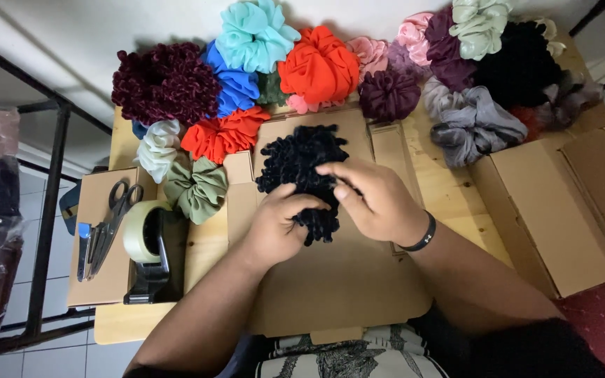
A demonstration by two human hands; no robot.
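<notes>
Scrunchie: both hands are holding the black velvet scrunchie [302,171] over the flat cardboard box [330,273] on the desk [449,189].
Left hand: the left hand [278,227] is gripping its lower end, fingers curled tight.
Right hand: the right hand [379,199] is pinching its right edge, fingers narrow.
Axis: it is running long from upper left down to lower right, its lower end pointing toward the person.
Risk: the ruffles are looking bulky; I judge they could spring loose or snag, and the nearby scrunchie pile [316,70] could get knocked.
</notes>
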